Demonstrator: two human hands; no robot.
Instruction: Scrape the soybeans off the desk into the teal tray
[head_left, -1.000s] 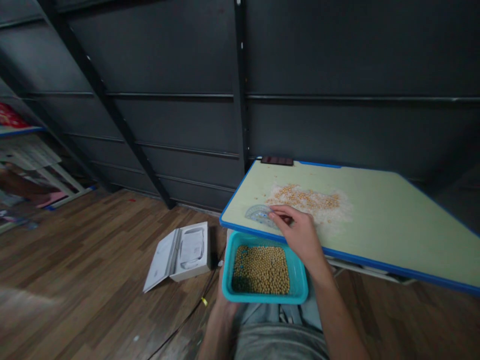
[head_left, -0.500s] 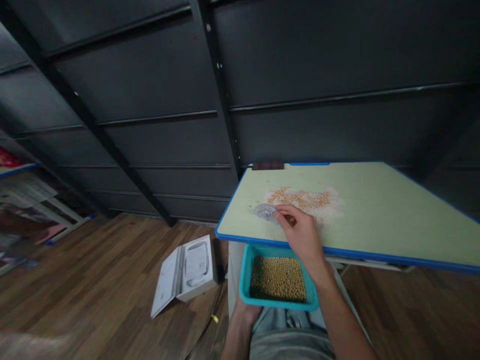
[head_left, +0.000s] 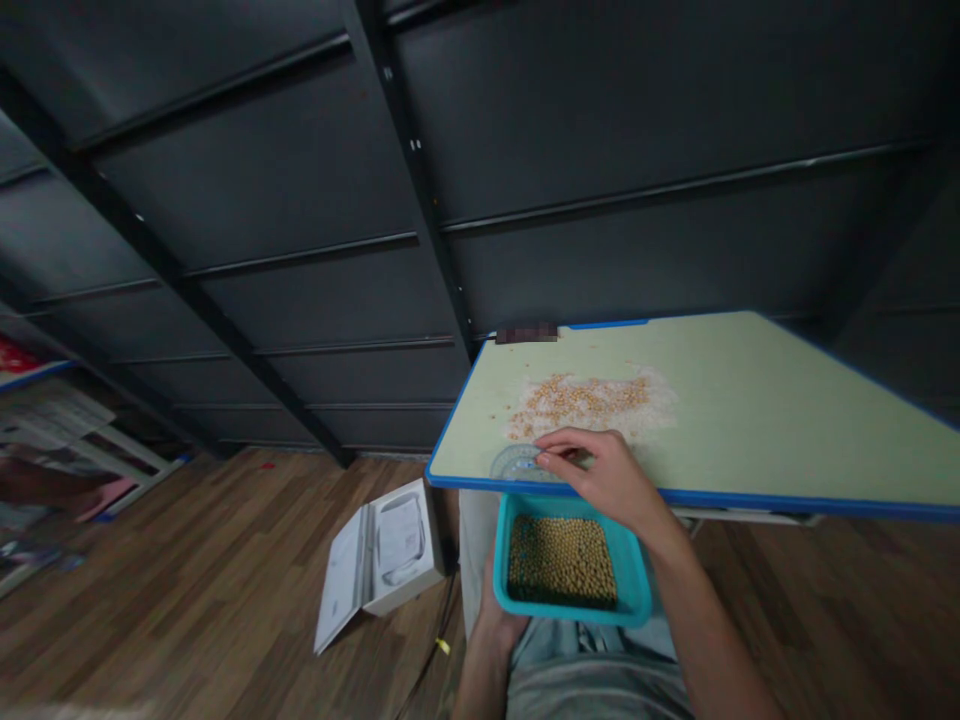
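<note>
Pinched in my right hand [head_left: 592, 468] is a clear, rounded plastic piece with fine markings that looks like a protractor [head_left: 513, 462], lying against the tabletop by its front edge. Just beyond it, yellow-orange beans or kernels [head_left: 577, 398] are spread among fine white grains [head_left: 660, 400] on the pale green table [head_left: 765, 420]. Below the edge, my left hand [head_left: 501, 618] grips the left side of a teal plastic basket [head_left: 634, 590], its fingers mostly hidden. Inside the basket lies a layer of round yellowish beans [head_left: 562, 560].
A dark wall [head_left: 645, 120] with metal ribs rises behind the table. An open white box [head_left: 397, 545] lies on the wooden floor, with a black cable [head_left: 427, 665] nearby. At the far left stand a white-legged table [head_left: 127, 450] and part of another person's limb [head_left: 52, 490].
My right hand has drawn the clear plastic piece toward the table's front edge. Beans now show where it was. The basket sits slightly farther right in view, still in my left hand.
</note>
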